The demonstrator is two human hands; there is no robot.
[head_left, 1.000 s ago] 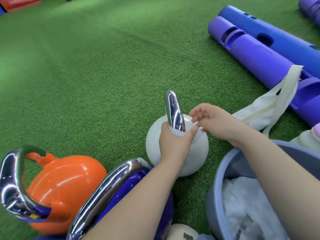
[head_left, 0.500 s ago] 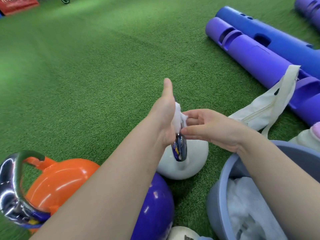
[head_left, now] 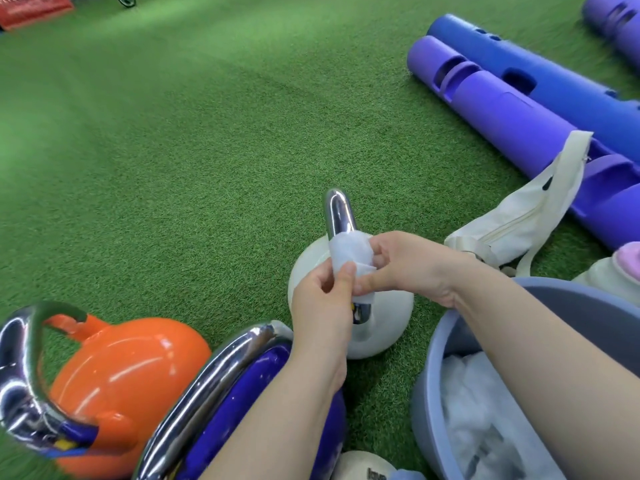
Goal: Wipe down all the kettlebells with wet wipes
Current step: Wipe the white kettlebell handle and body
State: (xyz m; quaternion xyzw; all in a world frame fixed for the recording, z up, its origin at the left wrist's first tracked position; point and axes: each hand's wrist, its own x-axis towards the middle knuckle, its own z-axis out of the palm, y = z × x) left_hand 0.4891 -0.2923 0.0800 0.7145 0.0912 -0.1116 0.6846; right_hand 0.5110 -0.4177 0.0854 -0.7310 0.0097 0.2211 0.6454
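Note:
A white kettlebell (head_left: 391, 313) with a chrome handle (head_left: 337, 213) stands on the green turf in the middle. A white wet wipe (head_left: 348, 252) is wrapped round the handle's near leg. My left hand (head_left: 325, 306) pinches the wipe from the near side, and my right hand (head_left: 408, 265) holds it from the right with curled fingers. An orange kettlebell (head_left: 128, 379) sits at the lower left, and a purple kettlebell (head_left: 242, 403) with a chrome handle lies under my left forearm.
A grey-blue basin (head_left: 429, 375) with crumpled white wipes stands at the lower right. A cream bag (head_left: 519, 216) lies behind it. Purple (head_left: 512, 119) and blue (head_left: 561, 81) foam tubes lie at the upper right. Another white object (head_left: 367, 467) peeks at the bottom edge.
My left hand has come down from the top of the handle to its near leg. Both hands now hold the wipe round the handle, and its upper bend is uncovered.

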